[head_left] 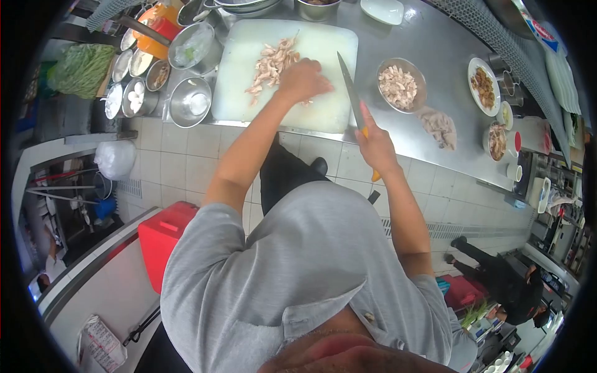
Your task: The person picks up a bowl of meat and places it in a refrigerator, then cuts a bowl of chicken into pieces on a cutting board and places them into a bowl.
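Observation:
My right hand (377,148) is wrapped round the yellow-orange handle of a long kitchen knife (352,87). The blade points away from me and lies over the right edge of a white cutting board (239,53). My left hand (303,81) is over the middle of the board, right beside a pile of pale chopped meat (272,64) that looks like cooked chicken. Its fingers are blurred and partly hidden. A few small scraps lie under and near that hand. To the right of the knife, a metal bowl (398,86) holds diced pale meat.
A crumpled cloth (438,128) lies near the counter's front edge. Metal bowls (190,102) and small containers crowd the left side. At the right are a white plate of brown food (483,87) and more bowls. A person in dark clothes (507,283) is farther off, lower right.

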Tool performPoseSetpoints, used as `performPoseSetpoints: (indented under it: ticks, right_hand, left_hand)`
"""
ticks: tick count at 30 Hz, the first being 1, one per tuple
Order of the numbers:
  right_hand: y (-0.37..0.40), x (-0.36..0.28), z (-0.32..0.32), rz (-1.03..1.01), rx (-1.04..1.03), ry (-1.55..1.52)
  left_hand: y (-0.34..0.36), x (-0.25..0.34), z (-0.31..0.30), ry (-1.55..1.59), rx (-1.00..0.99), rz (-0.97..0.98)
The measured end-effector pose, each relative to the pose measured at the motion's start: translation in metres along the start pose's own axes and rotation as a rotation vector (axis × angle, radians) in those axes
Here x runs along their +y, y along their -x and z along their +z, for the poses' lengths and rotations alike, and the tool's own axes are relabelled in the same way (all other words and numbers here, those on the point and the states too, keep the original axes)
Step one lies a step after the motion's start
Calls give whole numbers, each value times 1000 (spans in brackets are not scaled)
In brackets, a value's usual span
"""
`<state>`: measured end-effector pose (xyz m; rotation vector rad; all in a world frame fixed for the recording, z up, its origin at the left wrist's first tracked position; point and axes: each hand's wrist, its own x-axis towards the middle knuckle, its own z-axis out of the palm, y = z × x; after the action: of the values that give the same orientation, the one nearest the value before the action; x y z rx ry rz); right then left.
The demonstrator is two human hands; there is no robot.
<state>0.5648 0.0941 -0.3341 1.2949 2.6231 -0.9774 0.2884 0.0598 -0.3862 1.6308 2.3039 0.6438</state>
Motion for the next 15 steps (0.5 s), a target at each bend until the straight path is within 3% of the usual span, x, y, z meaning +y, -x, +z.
performPoseSetpoints:
  ticks: [2, 4, 6, 9, 12, 15]
  right_hand:
    - [3, -5, -7, 33, -42, -11]
    - [8, -5, -12, 69, -74, -36]
    - [7, -4, -13, 92, -100, -69]
    - [4, -3, -9, 79, -109, -42]
    - [3, -4, -9, 72, -113, -57]
    - [3, -6, -10, 76, -129, -45]
  left_hand:
    - [7, -33, -20, 44, 146, -63]
    - [21, -67, -54, -11, 166, -126]
    - [31, -76, -75, -231, -12, -240]
    - [40, -90, -60, -278, -65, -191]
    - [37, -88, -68, -128, -107, -266]
    - [19, -70, -73, 18, -154, -123]
